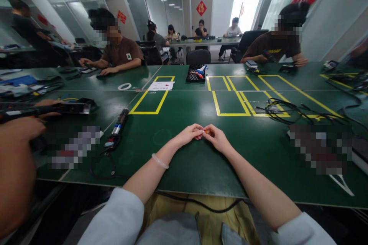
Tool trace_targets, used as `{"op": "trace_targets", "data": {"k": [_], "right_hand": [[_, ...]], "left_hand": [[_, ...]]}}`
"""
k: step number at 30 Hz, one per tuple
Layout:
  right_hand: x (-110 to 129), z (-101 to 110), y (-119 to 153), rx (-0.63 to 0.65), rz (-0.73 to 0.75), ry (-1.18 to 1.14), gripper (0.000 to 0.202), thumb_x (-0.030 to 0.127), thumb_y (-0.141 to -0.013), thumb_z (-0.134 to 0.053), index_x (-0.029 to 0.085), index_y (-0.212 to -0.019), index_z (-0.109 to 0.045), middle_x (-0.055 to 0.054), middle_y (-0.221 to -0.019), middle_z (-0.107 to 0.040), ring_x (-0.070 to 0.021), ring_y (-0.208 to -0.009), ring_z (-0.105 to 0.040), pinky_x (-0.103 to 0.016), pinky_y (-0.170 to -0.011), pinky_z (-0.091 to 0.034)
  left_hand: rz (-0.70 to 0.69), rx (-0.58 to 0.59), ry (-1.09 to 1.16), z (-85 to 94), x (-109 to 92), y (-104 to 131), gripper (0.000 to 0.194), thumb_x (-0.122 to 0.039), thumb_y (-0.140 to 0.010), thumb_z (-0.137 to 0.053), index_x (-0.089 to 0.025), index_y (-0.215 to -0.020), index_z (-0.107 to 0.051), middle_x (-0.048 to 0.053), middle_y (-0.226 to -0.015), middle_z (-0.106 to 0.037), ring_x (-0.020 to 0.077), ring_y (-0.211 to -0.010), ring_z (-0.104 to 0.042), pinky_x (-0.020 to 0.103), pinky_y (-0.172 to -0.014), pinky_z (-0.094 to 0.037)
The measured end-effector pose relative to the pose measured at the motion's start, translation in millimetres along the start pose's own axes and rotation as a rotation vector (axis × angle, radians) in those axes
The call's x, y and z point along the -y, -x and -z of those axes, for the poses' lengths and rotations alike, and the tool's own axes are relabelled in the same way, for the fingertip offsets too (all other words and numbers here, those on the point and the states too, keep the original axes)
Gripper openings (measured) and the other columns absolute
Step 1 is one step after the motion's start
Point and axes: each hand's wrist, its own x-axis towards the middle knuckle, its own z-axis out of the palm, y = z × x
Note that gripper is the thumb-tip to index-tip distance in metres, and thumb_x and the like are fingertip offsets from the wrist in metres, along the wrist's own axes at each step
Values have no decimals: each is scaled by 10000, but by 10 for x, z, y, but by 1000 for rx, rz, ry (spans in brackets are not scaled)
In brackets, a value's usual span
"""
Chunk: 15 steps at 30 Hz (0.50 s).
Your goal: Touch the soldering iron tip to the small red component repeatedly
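Observation:
Both of my hands meet above the middle of the green table (184, 168), fingertips pinched together. Between them is a small orange-and-white piece (204, 132), too small and too covered by fingers to name its kind. My left hand (191, 133), with a pale bangle (160, 161) on its wrist, closes on it from the left. My right hand (217, 137) grips it from the other side. To the left of my hands lies a dark cylindrical device (116, 130) with a silver and blue band and a black cable.
Yellow tape outlines (143, 113) mark the table. A black tray (196, 74) with tools stands at the back, a white tape roll (124, 86) and paper sheet (161, 86) to its left. Tangled black cables (276, 108) lie right. A co-worker's arm (17, 160) reaches in at left.

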Motion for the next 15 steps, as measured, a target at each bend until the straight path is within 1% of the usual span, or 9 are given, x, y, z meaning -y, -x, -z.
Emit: {"op": "trace_targets", "data": {"k": [2, 4, 7, 9, 12, 15], "right_hand": [[-20, -3, -1, -28, 3, 12, 219, 382, -838, -581, 185, -930, -569, 2, -734, -609, -121, -609, -525, -246, -589, -411], [-40, -10, -4, -22, -3, -5, 252, 390, -819, -606, 186, -959, -561, 9, -727, -601, -118, -600, -519, -242, -582, -407], [-61, -22, -16, -16, -37, -91, 296, 415, -814, -607, 189, -992, -537, 9, -741, -606, -124, -622, -537, -248, -601, -426], [-65, -24, -25, -23, -55, -125, 262, 421, -835, -577, 186, -945, -543, 1, -746, -607, -132, -647, -549, -257, -622, -436], [-54, -15, -29, -25, -41, -99, 212, 398, -845, -562, 188, -877, -560, 2, -737, -590, -134, -659, -541, -261, -634, -434], [-27, -2, -19, -17, -9, -51, 173, 355, -828, -582, 194, -887, -570, 11, -741, -577, -127, -644, -518, -255, -620, -420]], "left_hand": [[27, -22, 33, 7, 38, -5, 331, -387, -769, -654, -113, -939, -579, 24, -741, -612, 107, -705, -571, 268, -711, -440], [23, -23, 51, 16, 65, -8, 325, -372, -740, -688, -113, -901, -574, 22, -734, -615, 103, -691, -571, 267, -710, -440], [-17, -25, 84, 30, 91, -5, 332, -352, -714, -713, -124, -896, -556, 6, -747, -607, 91, -684, -567, 259, -709, -440], [-49, -20, 97, 38, 100, 0, 333, -337, -700, -724, -133, -895, -547, -6, -766, -597, 84, -686, -565, 248, -701, -437], [-73, -13, 89, 49, 104, 9, 343, -298, -670, -747, -136, -901, -551, -9, -807, -592, 73, -691, -560, 233, -696, -429], [-57, -20, 86, 60, 103, 15, 331, -289, -678, -740, -132, -909, -562, 8, -849, -605, 82, -724, -571, 248, -728, -440]]}}
